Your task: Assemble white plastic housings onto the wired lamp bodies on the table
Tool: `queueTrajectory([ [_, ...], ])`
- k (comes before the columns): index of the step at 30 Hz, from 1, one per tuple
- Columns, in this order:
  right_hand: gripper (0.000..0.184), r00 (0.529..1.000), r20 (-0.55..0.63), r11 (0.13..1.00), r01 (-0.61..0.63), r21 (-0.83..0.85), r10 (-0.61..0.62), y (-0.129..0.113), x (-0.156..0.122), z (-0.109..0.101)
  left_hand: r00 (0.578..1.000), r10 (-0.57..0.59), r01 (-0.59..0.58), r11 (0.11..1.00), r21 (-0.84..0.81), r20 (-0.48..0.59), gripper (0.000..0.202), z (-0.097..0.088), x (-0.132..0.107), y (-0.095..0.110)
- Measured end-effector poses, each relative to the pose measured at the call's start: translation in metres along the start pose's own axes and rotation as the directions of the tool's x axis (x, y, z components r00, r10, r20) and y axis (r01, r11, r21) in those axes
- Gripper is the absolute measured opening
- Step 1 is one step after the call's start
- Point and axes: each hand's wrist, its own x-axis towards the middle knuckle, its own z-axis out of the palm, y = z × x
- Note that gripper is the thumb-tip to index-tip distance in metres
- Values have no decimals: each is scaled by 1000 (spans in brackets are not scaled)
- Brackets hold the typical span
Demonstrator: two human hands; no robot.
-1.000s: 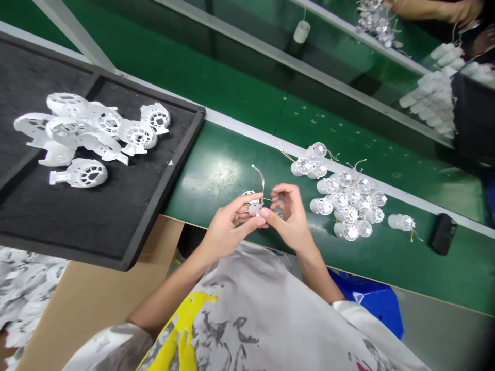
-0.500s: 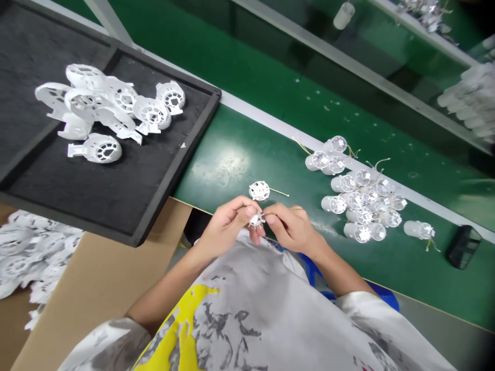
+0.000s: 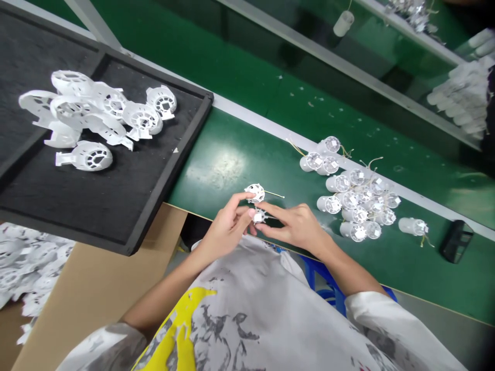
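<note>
Fingerwork on small part (image 3: 260, 216), near edge of table (image 3: 216, 172)

Left hand (image 3: 228, 224): thumb and fingers pinch the small part, white and toothed at the rim, in view just inside the near edge. Right hand (image 3: 299, 225): forefinger above and thumb below, bracketing the part's right side; cannot tell whether they press on it.

Step in hand, as judged: two-handed handling of the small part, left holding, right working at its side. Next move would seem to call for a steady left pinch and light right fingertips, the teeth looking thin.

Disc (image 3: 256, 192), openwork, white: on the table just beyond the fingers; left forefinger overlaps it, contact not certain. Thin wire (image 3: 275, 195) runs from it toward the table's right end; likely to snag if the right hand sweeps across.

Right of the hands: cylinders (image 3: 350, 200) with wires, grouped toward the far edge, one apart to the right. Black object (image 3: 456, 241) past that.

Left: tray (image 3: 149, 190) overlapping the table; shells (image 3: 93, 156) heaped toward its far edge, one nearer. Carton (image 3: 112, 273) below the tray's near edge.
</note>
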Motion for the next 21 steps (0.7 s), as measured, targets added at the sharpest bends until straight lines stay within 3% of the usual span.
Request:
queueTrajectory([
  [2,45,998,-54,998,-33,50,36,10,5,-2,976,195,-165,953,255,-97,45,-6,7,-6],
  [3,46,996,-69,995,-50,81,56,16,8,-1,951,288,-220,886,408,-113,53,-8,12,-9],
  [4,46,995,-71,992,-64,108,72,22,13,1,931,350,-242,803,544,-104,63,-10,17,-14],
  [6,47,995,-41,987,-87,138,93,34,21,7,930,364,-216,666,714,-59,82,-11,27,-22],
  [8,48,995,15,984,-104,145,103,44,28,14,940,336,-169,613,771,-61,86,-9,36,-30],
  [12,50,991,92,988,-109,113,99,51,34,20,930,358,-162,596,787,-79,79,-5,42,-39],
  [17,49,989,136,995,-72,70,62,47,36,13,935,348,-153,581,799,-73,76,-5,40,-40],
  [21,51,975,218,997,-37,-72,52,43,41,5,938,339,-144,573,807,-73,74,-6,40,-39],
])
